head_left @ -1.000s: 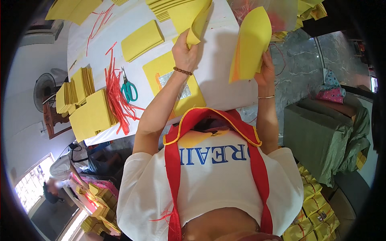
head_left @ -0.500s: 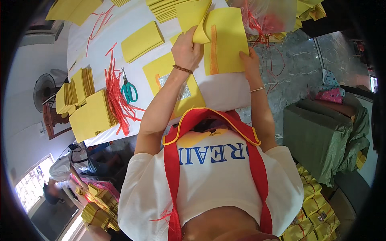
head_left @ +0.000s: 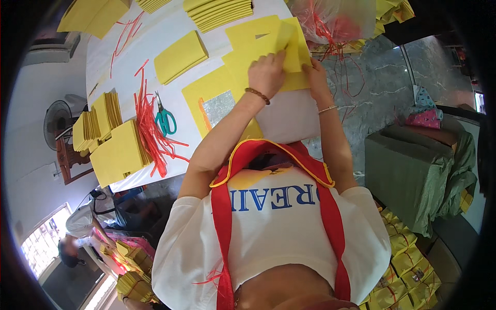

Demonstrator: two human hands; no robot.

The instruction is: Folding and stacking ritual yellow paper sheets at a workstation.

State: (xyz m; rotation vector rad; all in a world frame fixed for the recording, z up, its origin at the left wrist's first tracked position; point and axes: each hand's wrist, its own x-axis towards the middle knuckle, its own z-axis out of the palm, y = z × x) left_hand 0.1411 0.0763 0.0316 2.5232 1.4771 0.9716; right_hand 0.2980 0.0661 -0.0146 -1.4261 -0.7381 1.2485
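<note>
A yellow paper sheet lies folded over on the table in front of me. My left hand is closed, with its bent fingers on the folded part; what lies under the fingertips is hidden. At the sheet's right edge, my right hand grips it, thumb on top. Partly beneath my left forearm is another yellow sheet bearing a silver foil square and an orange strip. Farther left lie teal-handled scissors, beside a bundle of red plastic strips.
Yellow paper stacks stand at the table's left, centre and far side. A clear plastic bag with red strips is at the far right. A green covered box stands to my right. A person is at lower left.
My left hand has moved right and down, bringing the lifted yellow flap over onto the sheet. The orange strip on that sheet is now covered. My right hand stays at the edge.
</note>
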